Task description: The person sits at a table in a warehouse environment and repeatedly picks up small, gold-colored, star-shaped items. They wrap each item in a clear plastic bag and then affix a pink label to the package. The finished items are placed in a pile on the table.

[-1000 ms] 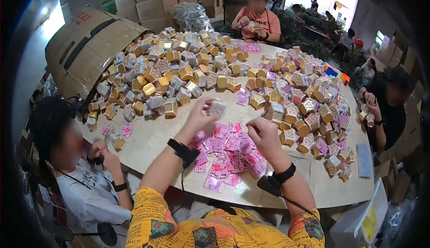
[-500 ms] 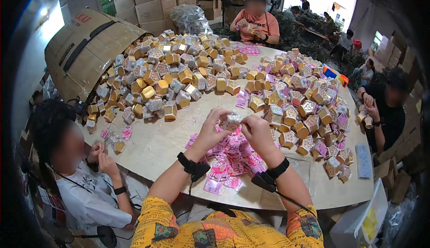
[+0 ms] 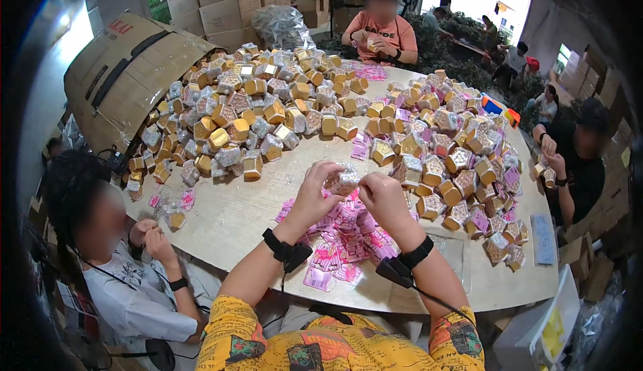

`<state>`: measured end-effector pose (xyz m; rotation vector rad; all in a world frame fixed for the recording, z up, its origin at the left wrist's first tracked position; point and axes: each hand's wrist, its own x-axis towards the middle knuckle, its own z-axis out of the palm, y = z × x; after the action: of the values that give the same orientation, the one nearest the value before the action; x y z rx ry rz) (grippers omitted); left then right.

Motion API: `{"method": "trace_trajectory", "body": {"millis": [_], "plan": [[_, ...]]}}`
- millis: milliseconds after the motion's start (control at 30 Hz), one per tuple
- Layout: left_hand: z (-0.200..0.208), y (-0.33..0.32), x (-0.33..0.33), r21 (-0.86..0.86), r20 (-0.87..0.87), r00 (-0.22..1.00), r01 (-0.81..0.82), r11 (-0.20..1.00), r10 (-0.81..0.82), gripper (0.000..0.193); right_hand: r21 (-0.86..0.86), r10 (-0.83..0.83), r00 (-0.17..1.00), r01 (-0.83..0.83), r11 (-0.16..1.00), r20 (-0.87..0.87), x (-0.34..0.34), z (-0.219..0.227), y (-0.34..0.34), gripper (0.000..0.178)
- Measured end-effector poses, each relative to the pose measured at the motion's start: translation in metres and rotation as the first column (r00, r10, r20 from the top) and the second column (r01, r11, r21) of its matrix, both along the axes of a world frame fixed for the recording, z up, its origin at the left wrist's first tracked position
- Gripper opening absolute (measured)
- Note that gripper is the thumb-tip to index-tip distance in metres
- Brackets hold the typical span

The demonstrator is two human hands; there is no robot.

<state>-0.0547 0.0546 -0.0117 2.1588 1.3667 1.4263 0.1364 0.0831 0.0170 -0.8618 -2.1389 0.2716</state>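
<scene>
Red lettering (image 3: 121, 27) on brown carton (image 3: 137, 80), left of left hand (image 3: 316, 193), dark lettering (image 3: 380, 33) on orange shirt (image 3: 398, 28), beyond right hand (image 3: 386, 200), fine print (image 3: 326, 258) on pink cards (image 3: 348, 240), below hands, dark print (image 3: 328, 337) on yellow shirt (image 3: 268, 354), nearer than hands.

Both forearms reach up from the lower edge, the left (image 3: 246, 276) and the right (image 3: 443, 289) slanting inward until the hands nearly meet. The left hand (image 3: 315, 195) is curved into a grip, fingers arched above and thumb below. The right hand (image 3: 387, 200) is bunched, back of the hand uppermost, fingers curled in, wrist (image 3: 408, 236) raised.
</scene>
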Motion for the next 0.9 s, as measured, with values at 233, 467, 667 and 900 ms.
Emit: {"method": "trace_trajectory", "body": {"millis": [233, 467, 667, 900], "plan": [[0.002, -0.001, 0.002, 0.026, -0.03, 0.999, -0.017, 1.0, 0.017, 0.059, -0.004, -0.002, 1.0, 0.003, 1.0, 0.027, 0.001, -0.001, 0.001, 0.01], [0.004, -0.004, 0.004, 0.027, -0.033, 0.999, -0.025, 0.999, 0.026, 0.058, -0.04, 0.003, 0.999, -0.001, 0.999, 0.05, 0.001, 0.005, 0.0, 0.011], [0.011, -0.008, 0.008, 0.105, -0.171, 0.981, -0.072, 0.992, 0.089, 0.057, -0.132, -0.022, 0.992, 0.038, 0.991, 0.122, 0.002, 0.011, 0.004, 0.013], [0.013, -0.012, 0.017, 0.183, -0.169, 0.976, -0.107, 0.977, 0.139, 0.054, -0.438, -0.017, 0.997, 0.05, 0.898, 0.079, 0.006, 0.024, 0.009, 0.017]]}}
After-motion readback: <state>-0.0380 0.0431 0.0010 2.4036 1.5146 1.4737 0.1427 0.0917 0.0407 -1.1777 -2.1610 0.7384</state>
